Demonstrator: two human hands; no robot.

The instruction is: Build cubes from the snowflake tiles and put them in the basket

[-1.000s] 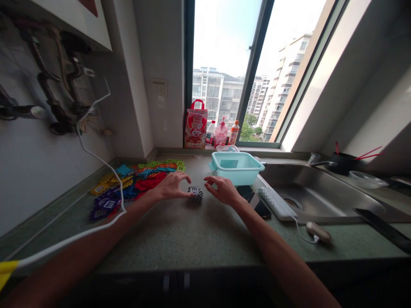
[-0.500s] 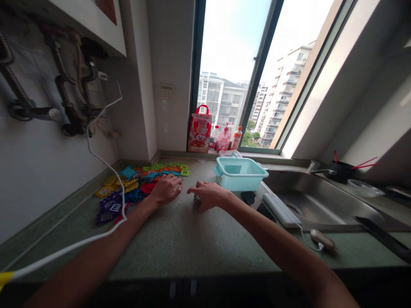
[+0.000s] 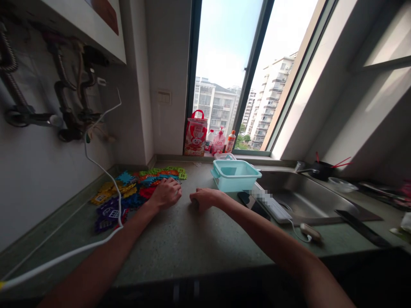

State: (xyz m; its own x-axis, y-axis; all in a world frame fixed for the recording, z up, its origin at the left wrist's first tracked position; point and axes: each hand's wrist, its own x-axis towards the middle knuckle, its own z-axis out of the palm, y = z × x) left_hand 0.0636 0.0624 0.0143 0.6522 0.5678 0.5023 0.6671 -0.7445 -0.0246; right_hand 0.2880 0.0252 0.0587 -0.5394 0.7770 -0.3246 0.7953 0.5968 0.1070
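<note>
Speckled green countertop [image 3: 192,252]: left hand [image 3: 167,193] half-curled beside interlocking plastic panels [image 3: 112,212], right hand [image 3: 205,199] curled near turquoise tub [image 3: 239,184] (whether either grips anything, cannot tell).

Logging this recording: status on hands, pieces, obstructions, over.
Left hand at edge of colourful pieces, grip unclear. Right hand curled low over counter, contents hidden. White cable crosses view of purple pieces.

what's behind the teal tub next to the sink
Behind the teal tub, part of a translucent plastic item shows, then a pink pump bottle and orange-capped bottle on the windowsill. Its walls hide whatever is directly behind.
</note>
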